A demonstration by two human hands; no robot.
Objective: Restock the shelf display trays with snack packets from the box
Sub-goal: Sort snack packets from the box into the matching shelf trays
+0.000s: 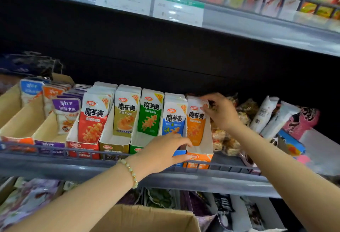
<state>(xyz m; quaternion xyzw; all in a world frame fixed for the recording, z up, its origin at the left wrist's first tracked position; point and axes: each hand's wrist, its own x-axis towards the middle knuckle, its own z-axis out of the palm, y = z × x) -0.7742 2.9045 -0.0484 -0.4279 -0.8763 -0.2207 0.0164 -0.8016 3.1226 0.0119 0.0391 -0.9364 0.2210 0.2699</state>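
Head view: the orange packet (196, 121) stands upright in the orange tray (202, 157), the rightmost of five cardboard display trays set side by side on the middle shelf, behind the shelf rail (55, 151). The packet is a flat, glossy pouch. Its upper half is white with a red oval logo and bold black characters, and its lower half is orange, printed with a skewered snack. The right hand (220, 111) pinches the packet's top right corner between thumb and fingertips, with the remaining fingers curled. The left hand (164, 151), with a bead bracelet (131, 173) at the wrist, clasps the front lip at the corner where the orange tray meets its blue neighbour. Its fingers hook over the top and its thumb presses on the front face. Whether this hold also takes in the blue tray cannot be told, since the hand covers it. The adjacent rows hold the same pouch shape as blue packets (173, 119), green packets (150, 114), olive packets (126, 113) and red packets (93, 118). Each row leans slightly back in a white-lined tray with a matching coloured front. The orange tray has stiff white card walls that slope down to a low front. An open cardboard box (147, 219) of brown corrugated board sits below the shelf at the bottom of the frame.
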